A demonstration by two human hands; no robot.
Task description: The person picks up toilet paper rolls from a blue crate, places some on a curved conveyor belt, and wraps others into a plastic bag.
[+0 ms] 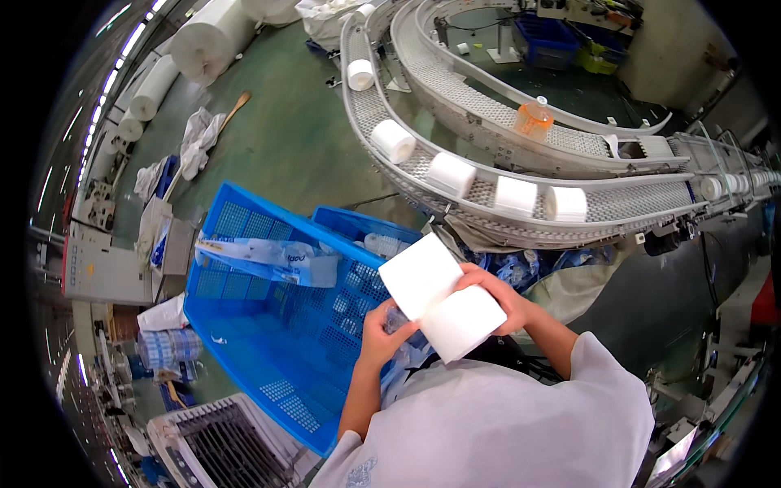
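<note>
Two white paper rolls (pixel 421 275), pressed together end to side, are held in front of my chest. My right hand (pixel 498 299) wraps round them from the right, fingers over the top of the nearer one. My left hand (pixel 381 335) is closed at their lower left, its thumb against the paper. Clear crinkled plastic film (pixel 396 320) shows between its fingers. To my left stands a big blue perforated crate (pixel 244 325), with a printed plastic bag (pixel 281 259) lying across its upper part.
A curved conveyor (pixel 626 199) ahead carries several white rolls (pixel 514 196). An orange-wrapped bottle (pixel 534 119) stands on its inner track. A smaller blue crate (pixel 333 221) adjoins the big one. Large white rolls (pixel 213 42) lie at far left; a grey slatted unit (pixel 224 443) stands near left.
</note>
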